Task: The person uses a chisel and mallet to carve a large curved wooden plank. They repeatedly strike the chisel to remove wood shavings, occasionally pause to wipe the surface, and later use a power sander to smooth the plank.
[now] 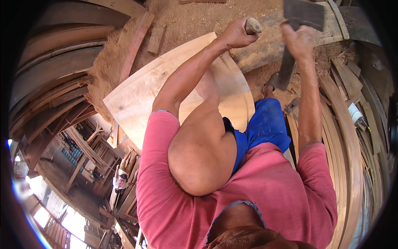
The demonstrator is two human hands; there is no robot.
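My left hand [240, 35] is closed around a round wooden tool handle [253, 26], its blunt end facing up. The fingers hide the rest of that tool, so I cannot tell its working end. In my right hand [300, 43] is a dark mallet [309, 15] with a broad rectangular head, raised to the right of the wooden handle and slightly blurred. Its thick dark shaft [286, 68] hangs below the fist. Under both hands lies a thick, rough log or timber [263, 45]. A wide pale board [141, 93] with a curved edge lies beneath my left arm and bent leg.
Sawdust [174, 16] covers the ground ahead. Stacked curved planks [62, 58] rise on the left, and long timbers [344, 137] line the right. A short wood block [156, 39] lies beyond the board. Another person [120, 181] is far off at lower left.
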